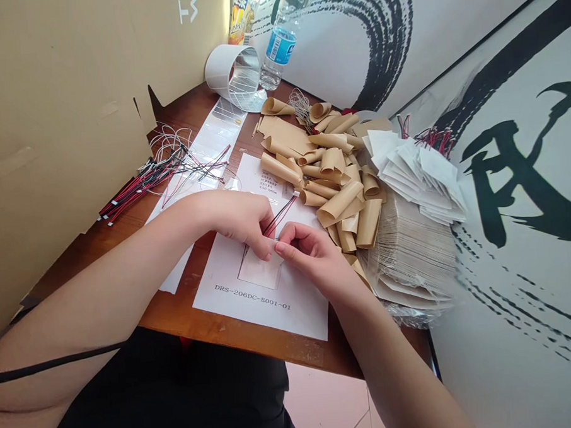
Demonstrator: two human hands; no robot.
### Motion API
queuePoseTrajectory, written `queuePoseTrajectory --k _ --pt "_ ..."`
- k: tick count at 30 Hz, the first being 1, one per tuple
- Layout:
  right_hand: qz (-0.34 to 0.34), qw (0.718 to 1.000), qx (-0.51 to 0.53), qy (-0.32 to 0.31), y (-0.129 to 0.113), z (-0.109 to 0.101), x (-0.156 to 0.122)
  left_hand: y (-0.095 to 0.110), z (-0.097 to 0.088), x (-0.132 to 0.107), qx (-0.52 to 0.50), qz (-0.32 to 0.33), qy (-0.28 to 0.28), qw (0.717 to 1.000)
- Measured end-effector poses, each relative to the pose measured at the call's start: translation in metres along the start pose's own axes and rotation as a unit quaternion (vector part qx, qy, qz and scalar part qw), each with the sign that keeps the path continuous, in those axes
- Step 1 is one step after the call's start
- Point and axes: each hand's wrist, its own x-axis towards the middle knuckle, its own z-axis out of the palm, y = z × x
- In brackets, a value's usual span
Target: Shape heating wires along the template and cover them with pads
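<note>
Over a printed sheet [266, 319] marked DRS-206DC-E001-01, my two hands meet at a small white paper packet [259, 272]. My left hand [245, 219] reaches in from above with its thumb and fingers closed at the packet's upper edge. Pinched close beside it, my right hand [310, 254] has thumb and forefinger at the packet's top right corner. A thin black and red wire lead [282, 214] with a white plug sticks up between the hands. Its lower end is hidden behind the fingers.
Curled brown paper pieces [331, 168] lie heaped to the right. Beyond them are white packets [418, 170] on a wrapped stack [410, 253]. Loose wire leads [142, 189] lie left. A label roll [232, 74] and water bottle [278, 50] stand behind; a cardboard panel [73, 110] borders the left.
</note>
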Motion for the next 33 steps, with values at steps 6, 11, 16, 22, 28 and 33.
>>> queuePoseTrajectory --k 6,11,16,22,28,33 --pt "0.007 0.998 0.055 0.002 0.005 -0.002 0.000 0.001 0.002 0.000 -0.013 0.008 0.012 1.000" --pt "0.026 0.982 0.184 0.032 0.015 -0.003 0.002 0.007 0.001 -0.004 -0.103 0.018 0.076 0.992" --pt "-0.013 0.972 0.205 0.115 0.016 0.001 0.004 0.004 0.004 0.003 -0.181 0.020 0.166 0.969" --pt "0.105 0.967 0.207 0.108 0.006 0.003 -0.001 0.003 0.008 0.012 -0.379 0.040 0.201 0.902" --pt "0.070 0.958 0.253 0.112 0.002 0.002 -0.001 0.006 0.007 0.013 -0.475 0.040 0.229 0.849" --pt "0.054 0.958 0.254 0.119 0.003 0.000 -0.001 0.004 0.007 0.014 -0.501 0.052 0.227 0.834"
